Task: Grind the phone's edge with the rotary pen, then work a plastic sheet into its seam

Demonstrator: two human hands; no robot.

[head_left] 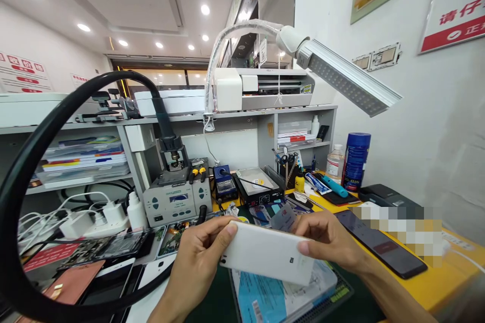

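Note:
A white phone (267, 251) is held up in both hands, its back with a small logo facing the camera. My left hand (206, 257) grips its left end, thumb on the upper edge. At the right end, my right hand (329, 239) has its thumb against the phone's back, with the other fingers behind. Beneath the phone lies a clear plastic case (303, 303) with blue and white paper, resting on a dark green mat (215, 298).
A black hose (15, 186) loops across the left side. A grey rework station (176, 202) stands behind. A black phone (382, 245) lies on the yellow table edge (447, 282) at right. A lamp (348, 78) hangs overhead. Several phones and parts crowd the left.

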